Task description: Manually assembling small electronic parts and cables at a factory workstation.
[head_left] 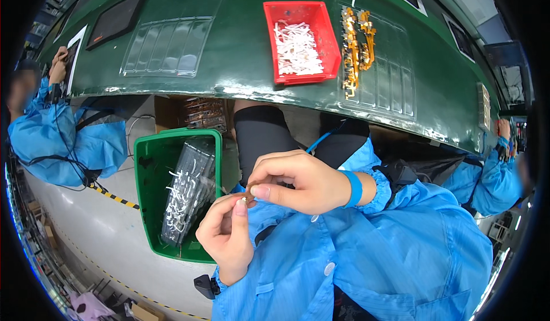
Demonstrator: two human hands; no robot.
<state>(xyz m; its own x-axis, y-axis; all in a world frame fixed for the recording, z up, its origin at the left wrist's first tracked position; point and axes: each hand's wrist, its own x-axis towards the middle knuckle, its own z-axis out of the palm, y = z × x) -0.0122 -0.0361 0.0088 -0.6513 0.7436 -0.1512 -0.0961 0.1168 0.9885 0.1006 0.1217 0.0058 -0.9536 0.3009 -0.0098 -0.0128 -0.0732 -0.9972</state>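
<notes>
My left hand (228, 235) and my right hand (298, 180) meet over my lap, below the edge of the green work table (240, 57). Between their fingertips they pinch a small brownish part (250, 190), mostly hidden by my fingers. My right wrist carries a blue strap (354, 188) with a blue cord running from it. On the table above stands a red bin (301, 40) of white pieces. Beside it, orange-gold flexible strips (355, 46) lie on a clear tray (378, 69).
A green bin (153, 206) on the floor at my left holds clear trays and white scraps. Another clear tray (172, 32) lies on the table at left. Persons in blue coats sit at far left (57, 138) and far right (487, 178).
</notes>
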